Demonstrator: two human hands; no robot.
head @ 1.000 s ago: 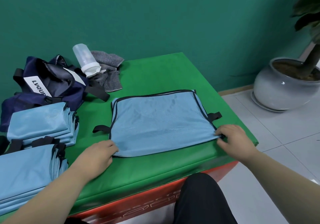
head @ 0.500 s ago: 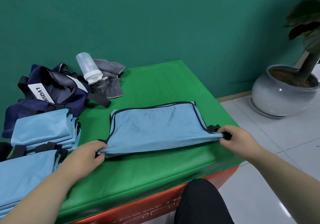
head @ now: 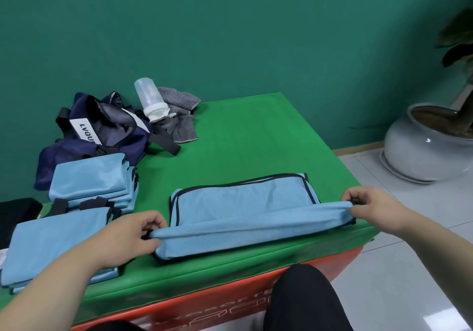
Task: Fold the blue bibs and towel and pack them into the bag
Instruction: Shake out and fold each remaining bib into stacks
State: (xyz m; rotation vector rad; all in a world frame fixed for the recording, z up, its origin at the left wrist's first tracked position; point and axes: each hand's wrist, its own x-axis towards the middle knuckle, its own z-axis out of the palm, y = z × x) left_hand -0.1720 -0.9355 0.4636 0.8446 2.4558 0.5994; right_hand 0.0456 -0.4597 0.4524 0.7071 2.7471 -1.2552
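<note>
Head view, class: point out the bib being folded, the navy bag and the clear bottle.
bib being folded (head: pixel 243 200), head view, on its flat blue panel behind the lifted edge.
navy bag (head: pixel 122 135), head view, on its dark side fabric.
clear bottle (head: pixel 148 92), head view, on its translucent body.

Bib (head: pixel 240 202) at front centre of table (head: pixel 256 138), left hand (head: pixel 130 236) at its left end, right hand (head: pixel 371 208) at its right end, near stack (head: pixel 58 236) and far stack (head: pixel 87 179) to the left, bag (head: pixel 107 131) behind them, bottle (head: pixel 149 97) on towel (head: pixel 181 128) right of bag, plant pot (head: pixel 419 149) on floor right of table.
</note>
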